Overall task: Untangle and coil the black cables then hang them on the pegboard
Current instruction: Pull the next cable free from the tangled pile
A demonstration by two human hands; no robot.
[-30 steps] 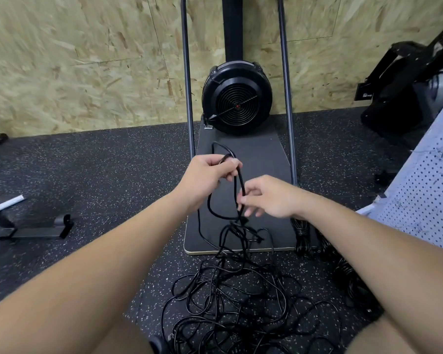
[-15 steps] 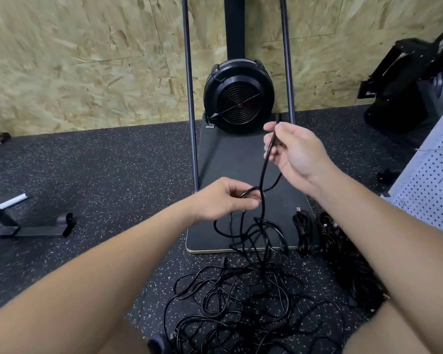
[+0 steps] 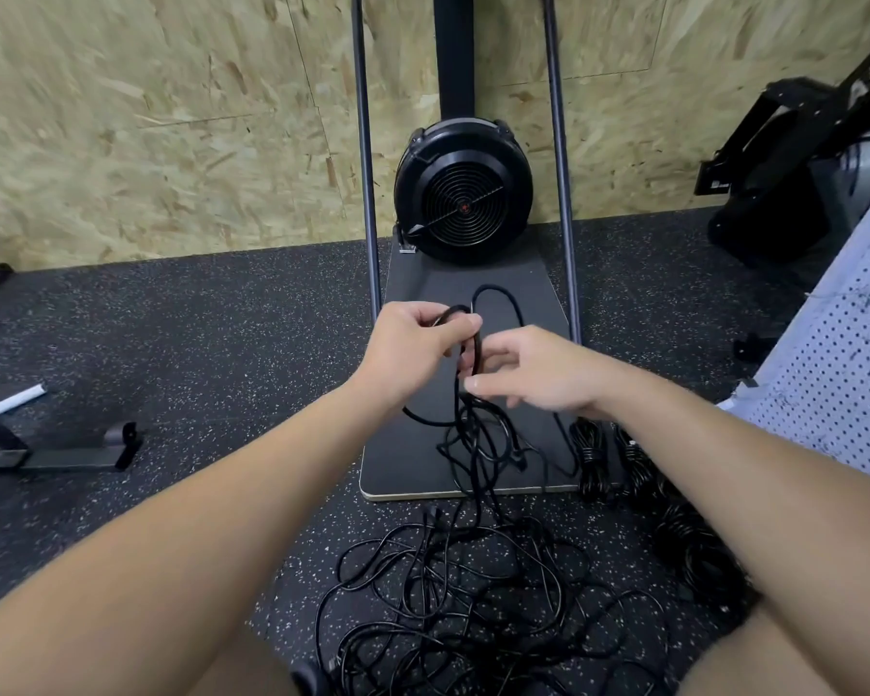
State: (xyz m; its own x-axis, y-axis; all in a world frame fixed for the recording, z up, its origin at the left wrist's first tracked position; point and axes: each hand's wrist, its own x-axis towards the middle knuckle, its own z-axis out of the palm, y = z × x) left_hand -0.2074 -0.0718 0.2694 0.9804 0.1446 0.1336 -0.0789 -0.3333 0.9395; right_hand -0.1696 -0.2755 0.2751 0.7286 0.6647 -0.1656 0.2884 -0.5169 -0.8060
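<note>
On speckled rubber flooring (image 3: 182,344) before an OSB wall (image 3: 147,118) — left hand (image 3: 413,354) grips coiled black cable (image 3: 478,344), right hand (image 3: 533,374) pinches it below.

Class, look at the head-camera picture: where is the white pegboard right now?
The pegboard leans at the far right edge of the head view, beyond the right hand, with coiled cables on the floor beside it.

1. A gym or fitness workshop is suggested by the speckled black rubber floor (image 3: 182,344).
2. The far side is closed off by a bare chipboard wall (image 3: 172,133).
3. A training machine with a round black fan (image 3: 463,195), two upright rails and a flat platform (image 3: 523,293) is set against that wall.
4. More black exercise gear (image 3: 794,158) is seen far right, and a low metal frame (image 3: 46,452) at the left.
5. A white pegboard (image 3: 845,364) is seen at the right.
</note>
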